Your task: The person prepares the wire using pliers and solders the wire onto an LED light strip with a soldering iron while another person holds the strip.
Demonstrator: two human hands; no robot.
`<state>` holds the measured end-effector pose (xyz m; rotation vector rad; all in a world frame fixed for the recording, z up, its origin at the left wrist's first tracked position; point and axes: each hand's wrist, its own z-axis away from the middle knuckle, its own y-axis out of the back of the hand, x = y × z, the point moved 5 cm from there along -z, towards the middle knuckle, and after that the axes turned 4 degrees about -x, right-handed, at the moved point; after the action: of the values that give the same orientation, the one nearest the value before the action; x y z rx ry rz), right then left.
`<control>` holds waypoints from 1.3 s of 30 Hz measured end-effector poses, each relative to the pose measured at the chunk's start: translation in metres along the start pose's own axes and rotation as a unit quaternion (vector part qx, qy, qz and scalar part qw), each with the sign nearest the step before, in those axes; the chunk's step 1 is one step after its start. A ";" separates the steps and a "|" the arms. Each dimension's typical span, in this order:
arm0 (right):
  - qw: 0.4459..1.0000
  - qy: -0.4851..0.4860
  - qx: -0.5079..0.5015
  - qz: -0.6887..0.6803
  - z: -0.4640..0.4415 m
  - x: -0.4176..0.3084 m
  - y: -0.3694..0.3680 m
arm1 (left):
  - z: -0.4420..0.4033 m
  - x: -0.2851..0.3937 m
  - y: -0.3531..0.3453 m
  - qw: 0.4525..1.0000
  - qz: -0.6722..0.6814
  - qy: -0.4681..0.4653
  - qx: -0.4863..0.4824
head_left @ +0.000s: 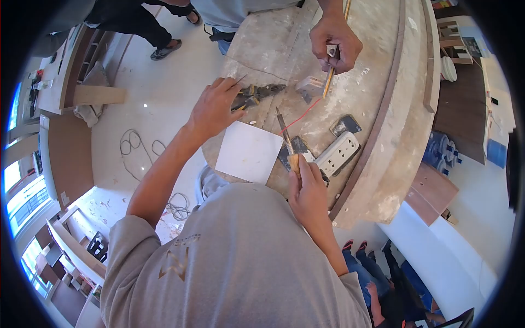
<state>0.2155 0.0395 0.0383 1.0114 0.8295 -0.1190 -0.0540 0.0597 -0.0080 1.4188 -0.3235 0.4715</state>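
Observation:
My right hand [307, 188] is closed round the wooden handle of a soldering iron [284, 129], whose tip points away from me. My left hand [215, 106] is curled at the handle end of black-and-yellow pliers [252, 97]. A thin strand shows by its fingertips; whether it grips the strand or the pliers is hidden. Between my hands lies a white square sheet [249, 152]. A thin red wire [302, 116] runs past the iron. Across from me, another person's hand [336, 44] holds a yellow pencil-like stick [328, 82] near a small clear block [310, 86].
A white power strip [338, 154] and a dark flat piece [345, 124] lie right of the iron. The worktable's raised curved edge [377, 117] bounds the right side. Loose cable [131, 150] lies on the floor at left. Other people are at the top and lower right.

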 end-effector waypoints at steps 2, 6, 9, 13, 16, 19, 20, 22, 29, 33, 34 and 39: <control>1.000 -0.013 -0.005 -0.002 -0.012 -0.005 -0.003 | -0.004 -0.003 -0.003 1.000 0.002 0.009 0.006; 0.999 0.009 0.014 0.037 -0.022 -0.008 -0.006 | -0.012 0.000 0.002 0.998 -0.015 0.038 -0.042; 0.999 0.004 0.018 0.047 -0.024 -0.005 -0.002 | -0.007 0.007 -0.001 0.998 -0.043 0.035 -0.024; 0.999 -0.031 0.002 0.017 -0.033 -0.007 0.000 | 0.001 0.018 -0.004 0.997 -0.068 0.036 0.002; 0.999 -0.009 0.007 0.035 -0.037 -0.003 -0.006 | 0.006 0.023 -0.007 0.996 -0.080 0.028 0.028; 0.999 -0.009 -0.010 0.033 -0.032 0.001 0.001 | 0.008 0.028 -0.008 0.994 -0.106 0.017 0.035; 0.999 -0.016 -0.021 0.025 -0.030 0.002 0.003 | 0.008 0.028 -0.008 0.994 -0.105 0.014 0.039; 1.000 0.008 0.015 0.006 -0.036 0.002 0.003 | 0.009 0.027 -0.008 0.994 -0.103 0.007 0.046; 0.914 -0.199 -0.104 -0.339 -0.032 0.016 0.000 | 0.010 0.027 -0.008 0.995 -0.090 0.015 0.042; 0.913 -0.161 -0.117 -0.356 -0.042 0.018 -0.003 | 0.010 0.029 -0.009 0.996 -0.084 0.016 0.039; 0.911 -0.150 -0.108 -0.369 -0.042 0.017 -0.007 | 0.009 0.028 -0.008 0.996 -0.082 0.020 0.037; 0.905 -0.151 -0.111 -0.382 -0.036 0.011 -0.003 | 0.011 0.028 -0.009 0.994 -0.093 0.011 0.057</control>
<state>0.2017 0.0691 0.0197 0.3893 0.8881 -0.8152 -0.0246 0.0515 -0.0002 1.5380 -0.1474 0.3572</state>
